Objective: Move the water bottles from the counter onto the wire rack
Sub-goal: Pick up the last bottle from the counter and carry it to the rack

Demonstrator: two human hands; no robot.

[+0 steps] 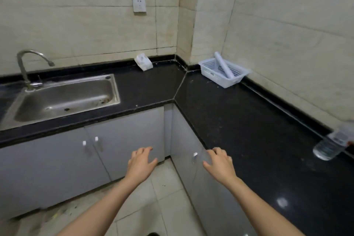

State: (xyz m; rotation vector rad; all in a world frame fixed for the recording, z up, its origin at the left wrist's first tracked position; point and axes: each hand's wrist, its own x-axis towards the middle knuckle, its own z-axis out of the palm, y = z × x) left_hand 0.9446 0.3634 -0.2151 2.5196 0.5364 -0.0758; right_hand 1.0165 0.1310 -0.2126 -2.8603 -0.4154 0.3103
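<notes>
A clear plastic water bottle [332, 143] stands on the black counter [249, 120] at the far right edge of the view, partly cut off by the frame. My left hand [141, 161] is held out in front of the grey cabinet doors, fingers spread, holding nothing. My right hand [219, 163] hovers at the front edge of the right counter, fingers apart and empty, well to the left of the bottle. No wire rack is in view.
A steel sink [63, 99] with a curved tap [28, 67] is set in the left counter. A white tissue pack [143, 62] lies by the back wall. A white plastic basket [222, 72] holding a white roll sits in the corner.
</notes>
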